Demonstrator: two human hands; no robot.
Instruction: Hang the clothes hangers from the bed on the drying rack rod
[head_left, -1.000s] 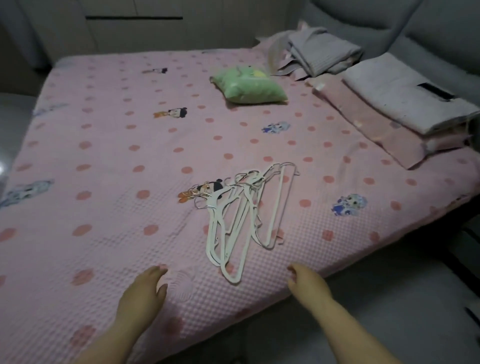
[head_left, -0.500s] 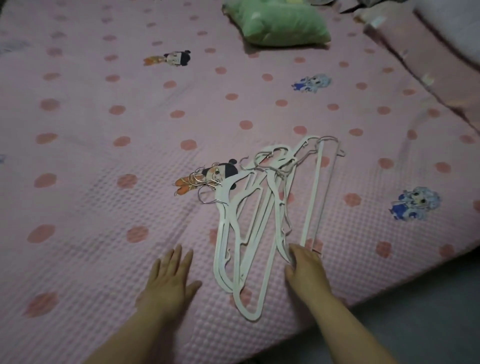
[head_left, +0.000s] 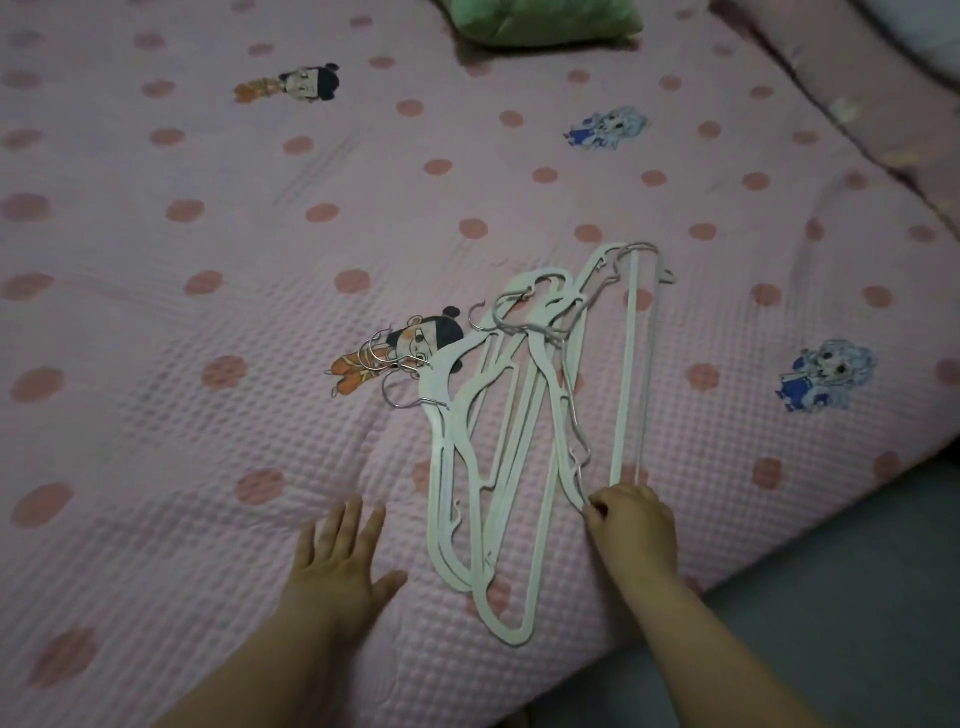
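Note:
Several white plastic clothes hangers (head_left: 519, 431) with metal hooks lie tangled in a pile on the pink dotted bedspread (head_left: 208, 312), near the bed's front edge. My right hand (head_left: 631, 525) sits at the pile's lower right end, fingers curled over the tips of the rightmost hangers. My left hand (head_left: 340, 564) rests flat on the bedspread just left of the pile, fingers spread, holding nothing. The drying rack is out of view.
A green pillow (head_left: 540, 21) lies at the top of the bed. Folded pink bedding (head_left: 883, 104) runs along the upper right. Grey floor (head_left: 857, 597) shows past the bed's edge at lower right.
The camera has come closer to the hangers. Both hands moved forward over the bed: the right reached the hangers' lower ends and curled on them, the left settled flat beside the pile.

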